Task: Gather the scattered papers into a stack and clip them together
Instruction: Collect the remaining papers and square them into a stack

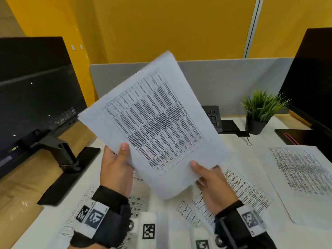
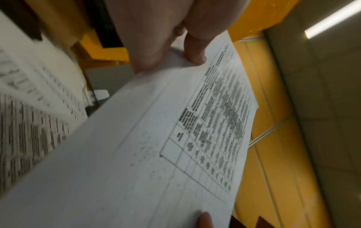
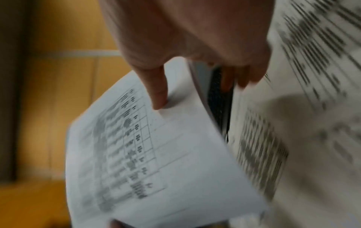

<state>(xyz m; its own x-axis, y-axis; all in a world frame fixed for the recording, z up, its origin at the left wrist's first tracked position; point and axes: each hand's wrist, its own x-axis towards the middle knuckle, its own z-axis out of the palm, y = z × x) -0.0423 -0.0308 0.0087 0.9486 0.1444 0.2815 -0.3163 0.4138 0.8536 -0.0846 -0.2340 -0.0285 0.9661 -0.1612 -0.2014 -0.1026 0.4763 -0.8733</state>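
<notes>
Yellow-walled desk — both your hands [image 1: 116, 168] [image 1: 212, 182] pinch the sheet [image 1: 154, 119] aloft; remaining papers [image 1: 301, 169] lie below, clip [image 1: 245, 137] far right.

Head cam sat above, looked fwd and down over my desk [image 1: 242, 159] at arm's reach, both wrists low in frame. Left wrist cam looked along my left hand [image 2: 156, 38], v. close, tilted up toward the yellow wall [image 2: 273, 154] and ceiling. Right wrist cam looked along my right hand [image 3: 185, 38], equally close, blurred. All 3 views shared the printed sheet [image 1: 158, 119] I held up.
</notes>
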